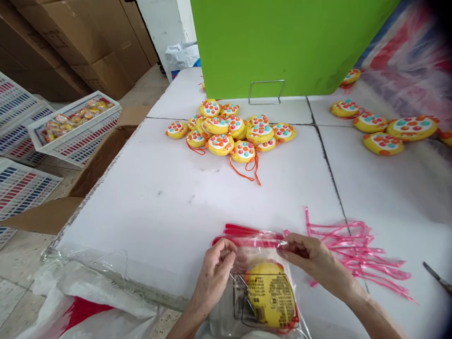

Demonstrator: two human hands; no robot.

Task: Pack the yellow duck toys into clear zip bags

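Note:
A clear plastic bag (252,254) with black print lies at the table's near edge. Inside it is a yellow round toy (271,296), its printed back facing up. My left hand (216,270) pinches the bag's upper left corner between thumb and fingers. At the upper right corner, my right hand (312,259) is closed on the bag's edge. Red strips (247,230) lie just behind and partly under the bag's mouth. Beside my right forearm spreads a bunch of pink ribbons (356,249).
Yellow toys with coloured dots (221,141) are heaped mid-table; more toys (384,127) sit at right. A green board (289,42) stands behind them. Scissors or a similar tool (438,278) lie far right. Left are an open carton (95,165) and a white basket (74,120).

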